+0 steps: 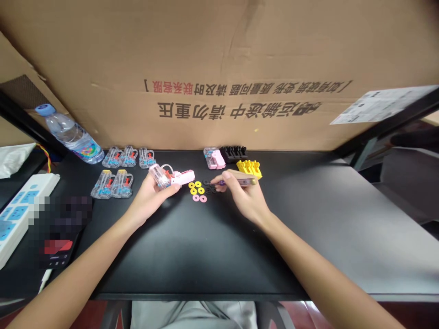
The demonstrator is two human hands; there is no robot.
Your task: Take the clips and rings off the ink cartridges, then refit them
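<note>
My left hand (151, 196) is closed around a clear plastic toy body (161, 176) with a red part inside, a curved tube and a pink piece (182, 177) sticking out to the right. In my right hand (245, 192) is a slim screwdriver (236, 182) with a gold-coloured end, lying nearly level, its tip pointing left. That tip is by a black ring (206, 182); whether they touch I cannot tell. Several yellow rings (194, 191) lie between my hands, with two pink rings (203, 199) just nearer to me. My right fingers partly hide more black rings.
Several clear toy bodies (122, 183) stand at left. At the back are a clear-and-pink toy (214, 158), black parts (233, 153) and yellow parts (249, 168). A bottle (73, 135), power strip (20, 212) and phone (61, 249) line the left. Cardboard (219, 55) walls the back.
</note>
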